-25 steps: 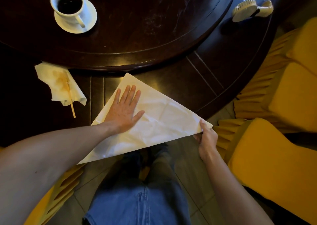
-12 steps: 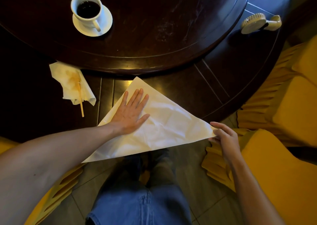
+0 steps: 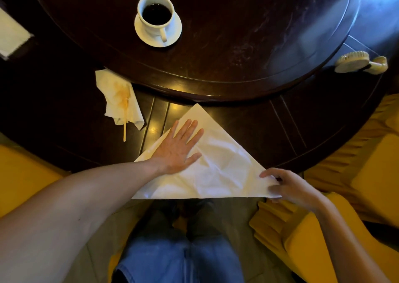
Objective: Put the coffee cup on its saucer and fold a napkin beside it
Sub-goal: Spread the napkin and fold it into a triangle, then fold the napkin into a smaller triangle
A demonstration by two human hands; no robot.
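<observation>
On the dark tabletop (image 3: 248,118), the left hand (image 3: 176,150) pressed flat on the triangular napkin (image 3: 218,170); the right hand (image 3: 287,186) pinched its corner.

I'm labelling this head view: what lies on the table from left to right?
Stained tissue → stick → coffee cup on its saucer → folded napkin → brush.

One coffee cup (image 3: 155,16), one saucer (image 3: 172,37), two napkins (image 3: 216,168), one stirrer (image 3: 124,127), two hands (image 3: 179,149).
</observation>
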